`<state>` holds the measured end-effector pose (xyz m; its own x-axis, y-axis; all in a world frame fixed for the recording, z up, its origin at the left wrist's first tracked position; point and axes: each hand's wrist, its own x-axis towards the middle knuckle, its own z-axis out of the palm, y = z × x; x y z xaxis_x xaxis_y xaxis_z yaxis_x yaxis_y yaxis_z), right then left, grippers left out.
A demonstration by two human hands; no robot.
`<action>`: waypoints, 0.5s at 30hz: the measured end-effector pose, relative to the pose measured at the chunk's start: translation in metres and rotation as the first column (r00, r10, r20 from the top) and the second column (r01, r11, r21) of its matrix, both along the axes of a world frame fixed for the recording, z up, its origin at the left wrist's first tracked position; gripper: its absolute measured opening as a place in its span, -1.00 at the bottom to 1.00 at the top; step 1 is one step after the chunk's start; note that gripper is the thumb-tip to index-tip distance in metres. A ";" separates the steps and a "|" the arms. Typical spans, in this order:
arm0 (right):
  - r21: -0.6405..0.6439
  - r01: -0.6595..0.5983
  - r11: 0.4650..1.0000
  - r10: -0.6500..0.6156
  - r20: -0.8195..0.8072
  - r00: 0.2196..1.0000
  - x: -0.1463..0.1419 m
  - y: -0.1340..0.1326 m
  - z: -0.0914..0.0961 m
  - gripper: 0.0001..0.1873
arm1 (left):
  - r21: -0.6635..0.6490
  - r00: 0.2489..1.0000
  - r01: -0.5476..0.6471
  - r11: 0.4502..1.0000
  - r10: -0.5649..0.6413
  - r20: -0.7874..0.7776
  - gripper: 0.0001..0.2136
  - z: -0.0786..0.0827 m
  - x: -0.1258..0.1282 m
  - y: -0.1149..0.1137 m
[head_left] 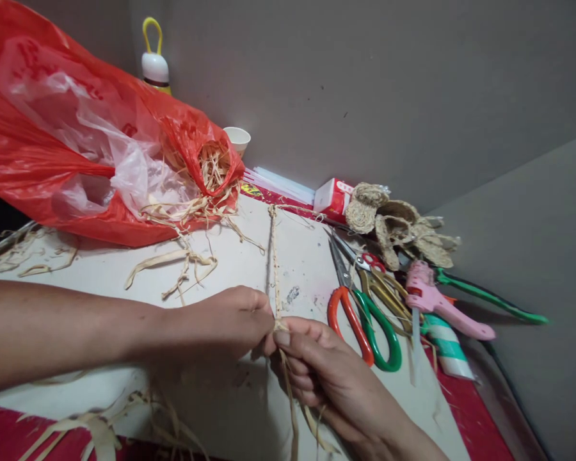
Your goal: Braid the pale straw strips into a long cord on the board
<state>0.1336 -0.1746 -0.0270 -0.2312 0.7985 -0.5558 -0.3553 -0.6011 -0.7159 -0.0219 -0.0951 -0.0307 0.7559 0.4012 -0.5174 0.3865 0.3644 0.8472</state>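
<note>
A thin braided straw cord point(273, 256) runs from the far edge of the white board point(249, 269) down to my hands. My left hand point(225, 320) is closed, pinching the cord's near end from the left. My right hand point(326, 371) is closed too, its thumb and fingers pressed on the same spot. Loose straw strips point(292, 410) trail down from between its fingers toward me.
A red plastic bag point(67, 141) spilling dry straw point(196, 205) lies at the left. Right of the cord lie orange-and-green scissors point(365, 320), other scissors, a pink glue gun point(436, 301), woven straw pieces point(398, 224), a red-white box point(333, 195), a paper cup point(237, 137) and a bottle point(154, 61).
</note>
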 end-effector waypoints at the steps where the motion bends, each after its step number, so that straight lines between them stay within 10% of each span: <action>1: -0.012 -0.006 1.000 0.006 0.007 1.000 0.001 0.000 -0.001 -0.76 | 0.005 1.000 0.019 1.000 -0.019 -0.014 -0.85 0.001 -0.001 0.002; 15: 0.012 -0.111 0.994 0.107 0.162 0.981 0.010 0.001 -0.006 -0.74 | 0.056 0.992 0.116 0.992 -0.118 0.036 -0.79 0.010 -0.001 0.013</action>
